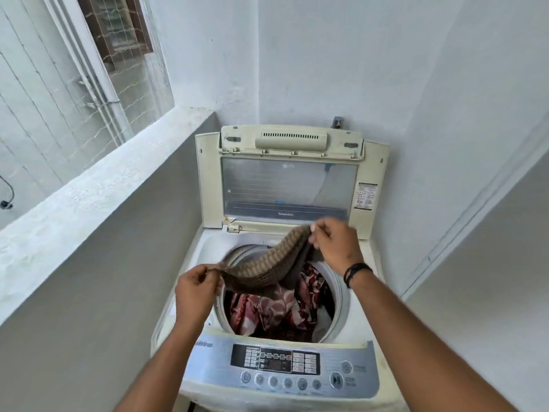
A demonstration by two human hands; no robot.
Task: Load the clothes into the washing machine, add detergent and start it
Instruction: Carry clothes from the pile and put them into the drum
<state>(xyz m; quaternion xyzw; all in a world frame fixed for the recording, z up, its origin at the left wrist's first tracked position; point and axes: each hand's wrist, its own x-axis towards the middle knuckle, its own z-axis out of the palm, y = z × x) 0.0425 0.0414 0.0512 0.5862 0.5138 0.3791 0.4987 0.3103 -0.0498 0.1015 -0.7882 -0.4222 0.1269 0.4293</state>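
White plastered walls close in a narrow alcove, with a grey ledge [98,185] running along at nine o'clock below a netted window opening [118,40]. Wedged into the corner stands the cream top-loading washing machine [205,185], its hinged lid with the clear panel [285,185] propped upright at twelve o'clock.

Over the round drum opening, a brown ribbed knit garment [261,266] is stretched between both hands. At eight o'clock from the drum the left hand [194,292] pinches one end between thumb and fingers; toward one o'clock the right hand [335,245] pinches the other end, a black band on its wrist. Beneath, red-and-white patterned clothes [276,307] already lie in the drum.

Loading looks to be the step in hand. To do it well, the garment is best let down loosely over the middle of the drum, not bunched, with no edge draped over the rim where the lid could catch it. Spreading it evenly should help balance the load.

Nearest the person, at six o'clock, a blue-grey control panel with round buttons [282,370] awaits; no detergent is in view.
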